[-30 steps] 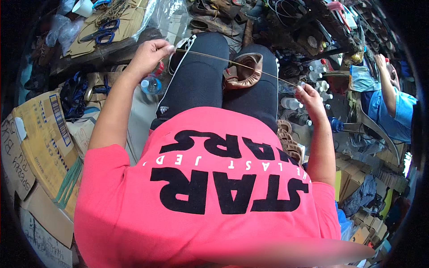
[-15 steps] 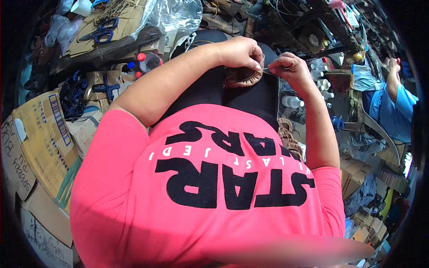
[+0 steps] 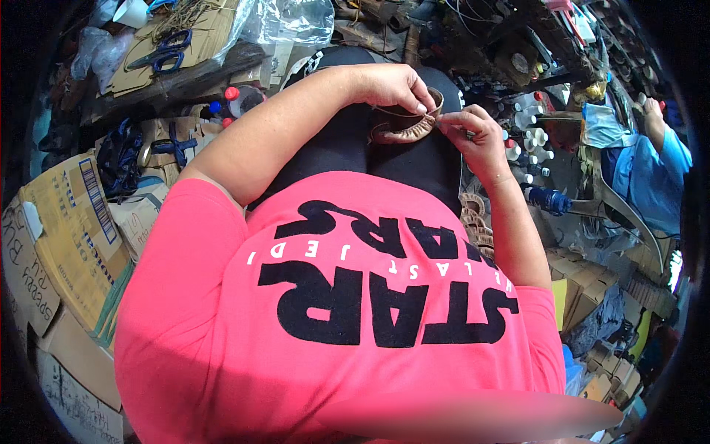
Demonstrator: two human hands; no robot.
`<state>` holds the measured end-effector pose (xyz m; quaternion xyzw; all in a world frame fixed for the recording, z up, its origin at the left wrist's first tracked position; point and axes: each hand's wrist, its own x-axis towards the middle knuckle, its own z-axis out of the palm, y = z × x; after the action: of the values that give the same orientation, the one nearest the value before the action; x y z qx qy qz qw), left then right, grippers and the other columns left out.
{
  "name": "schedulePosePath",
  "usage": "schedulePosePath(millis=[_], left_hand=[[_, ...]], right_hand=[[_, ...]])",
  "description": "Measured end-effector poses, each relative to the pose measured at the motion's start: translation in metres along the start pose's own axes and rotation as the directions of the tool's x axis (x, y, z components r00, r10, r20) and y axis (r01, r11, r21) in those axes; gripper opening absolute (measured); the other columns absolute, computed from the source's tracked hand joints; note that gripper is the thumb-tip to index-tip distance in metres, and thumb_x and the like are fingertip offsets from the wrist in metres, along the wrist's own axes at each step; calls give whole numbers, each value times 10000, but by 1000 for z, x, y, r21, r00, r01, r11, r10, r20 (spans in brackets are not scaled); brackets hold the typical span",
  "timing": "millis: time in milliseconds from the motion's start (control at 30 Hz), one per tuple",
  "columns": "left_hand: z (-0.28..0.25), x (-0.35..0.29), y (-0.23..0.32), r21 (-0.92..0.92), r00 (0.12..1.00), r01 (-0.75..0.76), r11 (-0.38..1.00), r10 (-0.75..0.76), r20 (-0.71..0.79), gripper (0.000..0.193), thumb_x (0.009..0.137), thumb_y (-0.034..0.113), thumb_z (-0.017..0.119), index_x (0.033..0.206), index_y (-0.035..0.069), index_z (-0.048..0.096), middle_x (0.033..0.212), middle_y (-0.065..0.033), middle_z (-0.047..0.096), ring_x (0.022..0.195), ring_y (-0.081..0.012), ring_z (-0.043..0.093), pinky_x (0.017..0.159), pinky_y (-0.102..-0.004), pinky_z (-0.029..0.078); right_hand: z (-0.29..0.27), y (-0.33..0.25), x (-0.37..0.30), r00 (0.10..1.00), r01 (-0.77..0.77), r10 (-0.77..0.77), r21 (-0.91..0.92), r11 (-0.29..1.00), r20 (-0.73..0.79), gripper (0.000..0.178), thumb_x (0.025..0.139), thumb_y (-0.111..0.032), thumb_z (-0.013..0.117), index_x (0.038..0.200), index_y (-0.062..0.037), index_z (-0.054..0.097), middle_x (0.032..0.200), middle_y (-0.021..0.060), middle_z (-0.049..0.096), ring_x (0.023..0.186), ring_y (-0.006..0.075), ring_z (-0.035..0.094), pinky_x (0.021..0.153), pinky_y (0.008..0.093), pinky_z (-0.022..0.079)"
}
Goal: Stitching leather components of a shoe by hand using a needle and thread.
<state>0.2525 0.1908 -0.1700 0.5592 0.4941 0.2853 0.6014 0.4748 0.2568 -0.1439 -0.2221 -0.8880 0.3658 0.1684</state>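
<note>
A brown leather shoe upper [image 3: 414,133] with a puckered, stitched-looking edge rests on my thighs. My left hand [image 3: 399,89] comes over it from the left, its thumb and fingers pinching the rim on the far side. At the upper's right edge, the thumb and forefinger of my right hand [image 3: 477,137] are pressed together. Whatever sits between those fingertips is too small to make out. The inside of the upper is partly covered by my left fingers.
Blue-handled scissors [image 3: 168,53] lie on cardboard at the far left. Several plastic bottles [image 3: 534,138] stand right of my legs, near a curved blade-like piece [image 3: 629,214]. Similar brown leather pieces [image 3: 475,222] are stacked by my right thigh. Another person's blue sleeve [image 3: 647,174] shows at right.
My right hand has shifted slightly down, its fingers less curled. The thin, light line between it and the upper no longer shows. My left hand still pinches the rim.
</note>
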Motion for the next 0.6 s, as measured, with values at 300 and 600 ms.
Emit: schedulePosePath(millis=[300, 600], left_hand=[[-2, 1, 12, 203, 997, -22, 979, 6, 80, 301, 808, 81, 633, 1101, 15, 637, 996, -60, 655, 897, -118, 578, 839, -260, 439], [8, 0, 8, 551, 881, -93, 830, 326, -343, 228, 748, 115, 689, 939, 29, 598, 862, -98, 647, 816, -231, 621, 730, -336, 486]], right_hand=[[-16, -54, 18, 926, 331, -103, -649, 684, 364, 205, 724, -48, 582, 891, -120, 676, 852, 98, 572, 827, 268, 572, 734, 369, 419], [-8, 6, 26, 923, -267, 215, 127, 955, 319, 127, 826, -128, 666, 911, -37, 690, 816, 28, 590, 807, 114, 579, 739, 255, 468]])
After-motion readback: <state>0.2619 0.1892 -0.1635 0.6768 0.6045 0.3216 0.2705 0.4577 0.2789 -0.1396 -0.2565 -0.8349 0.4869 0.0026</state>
